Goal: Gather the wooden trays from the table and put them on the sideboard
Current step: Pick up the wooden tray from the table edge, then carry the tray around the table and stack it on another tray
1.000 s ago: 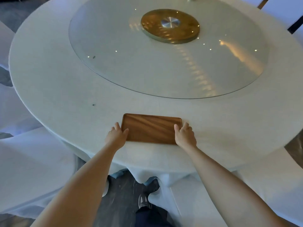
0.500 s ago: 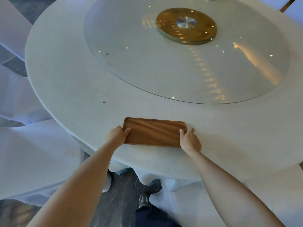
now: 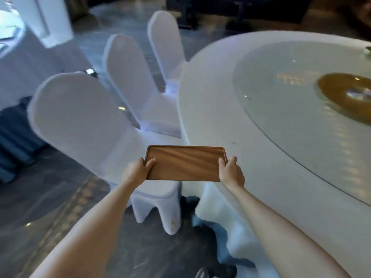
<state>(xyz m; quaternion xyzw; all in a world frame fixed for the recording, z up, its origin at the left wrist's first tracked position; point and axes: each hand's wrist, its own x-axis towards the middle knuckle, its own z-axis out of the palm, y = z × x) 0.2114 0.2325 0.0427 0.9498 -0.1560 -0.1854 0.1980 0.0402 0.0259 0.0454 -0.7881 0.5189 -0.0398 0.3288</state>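
Observation:
A rectangular wooden tray [image 3: 185, 163] with a raised rim is held level in the air, off the left edge of the round table [image 3: 216, 109]. My left hand [image 3: 135, 171] grips its left short end, thumb on top. My right hand [image 3: 230, 171] grips its right short end the same way. The tray carries nothing. No other tray and no sideboard is in view.
The table has a white cloth and a glass turntable [image 3: 301, 101] with a brass hub [image 3: 345, 93]. Three white-covered chairs [image 3: 80, 121] stand in a row along its left side. Dark marble floor [image 3: 50, 197] lies to the left and below. Another white-draped table [image 3: 12, 63] is at far left.
The tray has been lifted off the tablecloth and carried left past the table's edge, both hands now closed on its ends. The view has swung left toward the chairs.

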